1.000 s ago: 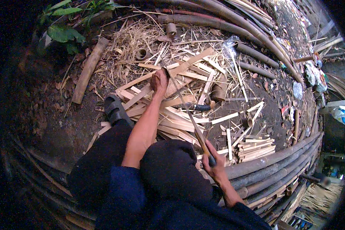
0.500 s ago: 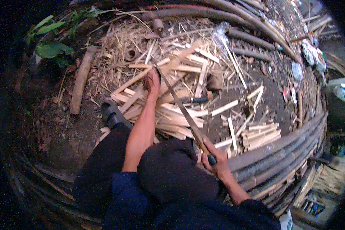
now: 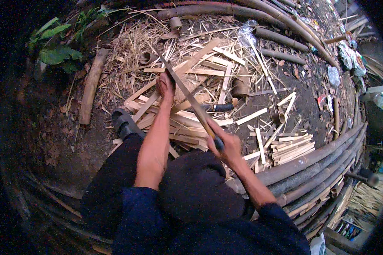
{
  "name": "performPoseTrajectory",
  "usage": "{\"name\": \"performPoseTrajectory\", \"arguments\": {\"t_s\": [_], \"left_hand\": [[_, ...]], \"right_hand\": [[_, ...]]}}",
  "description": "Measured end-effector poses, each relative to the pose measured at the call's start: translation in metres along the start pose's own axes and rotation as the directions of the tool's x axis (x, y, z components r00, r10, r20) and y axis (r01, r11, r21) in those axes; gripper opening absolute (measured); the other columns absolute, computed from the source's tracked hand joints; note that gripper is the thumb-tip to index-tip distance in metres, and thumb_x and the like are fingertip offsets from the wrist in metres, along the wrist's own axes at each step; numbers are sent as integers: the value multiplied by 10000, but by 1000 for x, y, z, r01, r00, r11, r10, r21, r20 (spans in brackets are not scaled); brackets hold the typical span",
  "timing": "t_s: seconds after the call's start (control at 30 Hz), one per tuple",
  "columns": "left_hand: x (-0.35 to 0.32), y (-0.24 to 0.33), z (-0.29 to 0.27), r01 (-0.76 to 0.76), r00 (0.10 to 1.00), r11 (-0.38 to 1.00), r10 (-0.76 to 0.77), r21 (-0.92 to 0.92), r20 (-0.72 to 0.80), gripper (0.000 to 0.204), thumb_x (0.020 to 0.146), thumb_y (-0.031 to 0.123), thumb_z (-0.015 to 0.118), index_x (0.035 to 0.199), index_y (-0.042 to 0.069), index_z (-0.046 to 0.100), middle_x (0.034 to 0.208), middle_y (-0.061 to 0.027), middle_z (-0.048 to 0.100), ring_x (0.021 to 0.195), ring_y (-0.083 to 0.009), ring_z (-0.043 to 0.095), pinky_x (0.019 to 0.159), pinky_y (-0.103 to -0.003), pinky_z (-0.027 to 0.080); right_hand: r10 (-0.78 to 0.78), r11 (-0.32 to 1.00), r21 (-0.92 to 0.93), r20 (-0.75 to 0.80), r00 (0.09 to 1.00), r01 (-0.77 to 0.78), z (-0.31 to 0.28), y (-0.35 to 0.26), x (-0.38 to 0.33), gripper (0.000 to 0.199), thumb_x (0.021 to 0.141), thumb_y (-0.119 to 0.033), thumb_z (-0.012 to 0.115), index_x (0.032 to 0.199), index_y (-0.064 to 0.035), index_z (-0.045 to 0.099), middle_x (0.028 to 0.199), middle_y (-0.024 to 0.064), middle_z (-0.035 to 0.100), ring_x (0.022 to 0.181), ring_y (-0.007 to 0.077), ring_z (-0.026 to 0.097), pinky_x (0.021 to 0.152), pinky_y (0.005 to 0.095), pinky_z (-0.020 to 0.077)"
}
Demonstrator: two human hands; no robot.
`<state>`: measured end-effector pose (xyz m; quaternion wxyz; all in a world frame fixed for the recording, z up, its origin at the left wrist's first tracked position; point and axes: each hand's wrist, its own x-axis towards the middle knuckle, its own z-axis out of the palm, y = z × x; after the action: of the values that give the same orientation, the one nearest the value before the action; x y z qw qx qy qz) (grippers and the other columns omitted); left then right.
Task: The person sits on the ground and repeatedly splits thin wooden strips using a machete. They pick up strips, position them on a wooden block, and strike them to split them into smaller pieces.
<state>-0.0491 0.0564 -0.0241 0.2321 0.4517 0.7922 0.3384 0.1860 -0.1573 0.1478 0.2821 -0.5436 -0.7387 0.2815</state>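
Note:
My right hand (image 3: 226, 146) is closed round the dark-ended handle of a hand saw (image 3: 184, 90). Its long, narrow blade slants up and left, past the fingers of my left hand; teeth are too fine to see. My left hand (image 3: 166, 86) is curled beside the blade, apparently gripping a pale bamboo slat; palm and blade partly hide the grip. A wide slat (image 3: 204, 52) runs from there toward the upper right. Below the blade, a tool with a black handle (image 3: 223, 107) lies on a heap of split bamboo strips (image 3: 187, 129).
Dark bamboo poles (image 3: 302, 168) lie stacked at the right. A neat pile of short strips (image 3: 292, 149) sits beside them. Cut bamboo tubes (image 3: 241, 87) and straw-like shavings (image 3: 127, 51) surround the heap. A log (image 3: 92, 87) lies left, near my sandalled foot (image 3: 124, 123).
My right hand has moved up and left, sliding the saw forward along its length past my left hand. The left hand has shifted only slightly.

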Motion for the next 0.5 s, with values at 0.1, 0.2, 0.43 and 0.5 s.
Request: {"name": "performPoseTrajectory", "arguments": {"t_s": [0.1,0.2,0.43,0.5], "left_hand": [[32,-74,-14,-102,978,989,80,-107,-190,272,897,285,454,859,28,533,757,-103,521,700,-203,461,603,-389,376],[50,-69,-4,66,983,956,-112,-285,-148,419,912,365,369,899,18,605,781,-214,585,713,-367,542,654,-463,412],[-14,13,-18,-64,992,989,48,-134,-114,322,897,267,385,809,-17,509,761,-279,576,704,-433,573,614,-506,386],[-7,12,-27,-86,979,989,60,-123,-197,319,907,281,407,900,-20,512,810,-267,587,722,-430,582,640,-496,413]], "right_hand": [[-129,989,61,-53,990,133,36,-12,41,471,820,-165,624,1281,-136,534,879,220,645,704,298,669,604,334,510],[-75,995,62,-29,997,77,9,-3,-11,516,763,-189,688,1262,-168,557,919,195,668,717,298,681,628,362,540],[-12,1000,-21,-13,1000,12,14,17,3,531,779,-193,674,1289,-149,532,964,189,661,710,311,676,616,370,531],[38,995,-94,-4,999,-38,42,13,51,514,799,-222,656,1295,-192,527,870,184,668,687,325,665,591,386,520]]}}
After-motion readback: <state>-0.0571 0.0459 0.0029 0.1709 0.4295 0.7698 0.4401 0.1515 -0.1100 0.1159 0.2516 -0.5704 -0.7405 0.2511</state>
